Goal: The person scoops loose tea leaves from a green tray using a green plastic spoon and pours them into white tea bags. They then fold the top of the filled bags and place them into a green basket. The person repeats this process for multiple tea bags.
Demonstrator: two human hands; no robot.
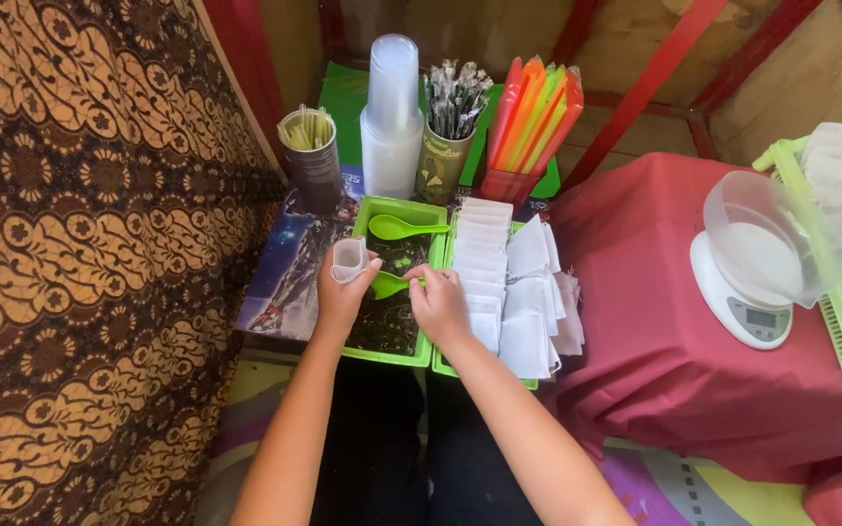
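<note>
My left hand (pixel 343 297) holds a small white paper sachet (pixel 348 260) open over a green tray (pixel 411 212) filled with dark dried leaves. My right hand (pixel 439 304) grips the handle of a green plastic spoon (pixel 388 284), whose bowl sits just beside the sachet. A second green spoon (pixel 403 228) lies at the far end of the tray. To the right, another green tray (pixel 514 382) holds rows of empty white sachets (pixel 484 253).
Behind the trays stand a stack of clear plastic cups (pixel 391 117), two tins of sticks and wrapped straws (pixel 452 136), and a holder of coloured straws (pixel 533 122). A white kitchen scale with a clear bowl (pixel 752 263) sits on the red-covered table at right. Patterned cloth hangs at left.
</note>
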